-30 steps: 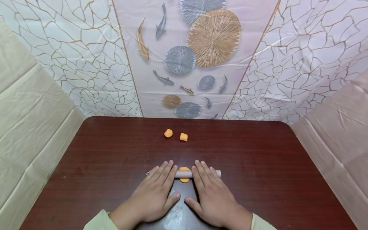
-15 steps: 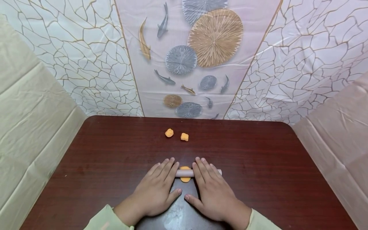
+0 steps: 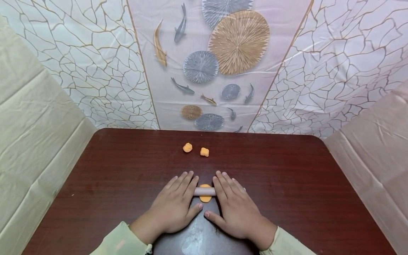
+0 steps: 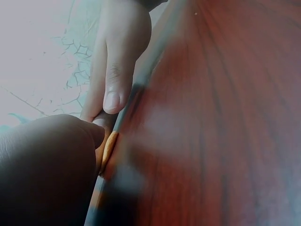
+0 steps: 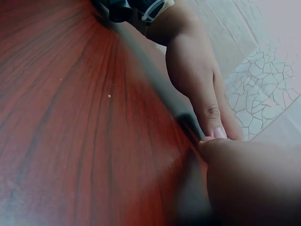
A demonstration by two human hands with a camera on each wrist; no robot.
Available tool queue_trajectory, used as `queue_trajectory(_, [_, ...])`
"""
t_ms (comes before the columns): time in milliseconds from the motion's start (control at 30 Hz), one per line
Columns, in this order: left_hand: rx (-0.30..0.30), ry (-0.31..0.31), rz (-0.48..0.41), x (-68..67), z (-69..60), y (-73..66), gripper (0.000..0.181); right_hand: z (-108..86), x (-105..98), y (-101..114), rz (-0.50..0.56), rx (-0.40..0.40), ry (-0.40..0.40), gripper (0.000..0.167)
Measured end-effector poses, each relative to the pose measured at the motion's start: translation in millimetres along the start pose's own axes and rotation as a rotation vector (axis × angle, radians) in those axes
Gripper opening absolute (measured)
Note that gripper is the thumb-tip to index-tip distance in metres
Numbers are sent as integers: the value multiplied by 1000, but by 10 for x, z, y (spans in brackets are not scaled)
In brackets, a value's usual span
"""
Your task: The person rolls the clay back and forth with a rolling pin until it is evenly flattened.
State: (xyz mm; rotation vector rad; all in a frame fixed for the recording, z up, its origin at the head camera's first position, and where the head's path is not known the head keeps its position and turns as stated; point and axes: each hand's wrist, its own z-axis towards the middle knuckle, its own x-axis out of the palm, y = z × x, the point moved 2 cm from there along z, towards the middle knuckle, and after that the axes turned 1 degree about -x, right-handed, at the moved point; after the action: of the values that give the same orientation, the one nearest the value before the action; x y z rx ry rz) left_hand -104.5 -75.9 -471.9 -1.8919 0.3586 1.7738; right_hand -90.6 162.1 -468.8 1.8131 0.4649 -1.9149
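A pale pinkish-grey rolling pin [image 3: 204, 191] lies crosswise over a flattened orange piece of dough or clay [image 3: 205, 199], which shows in front of and behind it. My left hand [image 3: 174, 204] rests on the pin's left part, fingers straight and pointing away. On the right part, my right hand [image 3: 236, 206] lies the same way. Both thumbs stretch inward toward each other, apart. The fingers hide the pin's ends. In the left wrist view the orange piece [image 4: 109, 148] appears as a thin disc on the table, beside the thumbs.
Two small orange lumps, a left one [image 3: 187, 147] and a right one [image 3: 204, 152], sit farther back on the dark red wooden table [image 3: 127, 159]. A patterned cloth [image 3: 200, 67] hangs behind the table's back edge, with beige cloth walls [image 3: 41, 141] on both sides.
Both hands have slid slightly forward over the pin, so the fingertips reach farther past it and cover its right end more. The pin has shifted only a little; the two lumps stay put.
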Motion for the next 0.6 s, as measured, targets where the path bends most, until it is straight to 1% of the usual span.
queue_trajectory(200, [-6,-7,21,-21,33,2,85,35,7,-27,3,-3,2,101])
queue_trajectory(300, [-12,-2,17,-33,49,7,85,61,12,-39,6,-2,8,101])
queue_trajectory(600, [-2,-7,7,-49,97,23,83,111,15,-67,30,10,39,100])
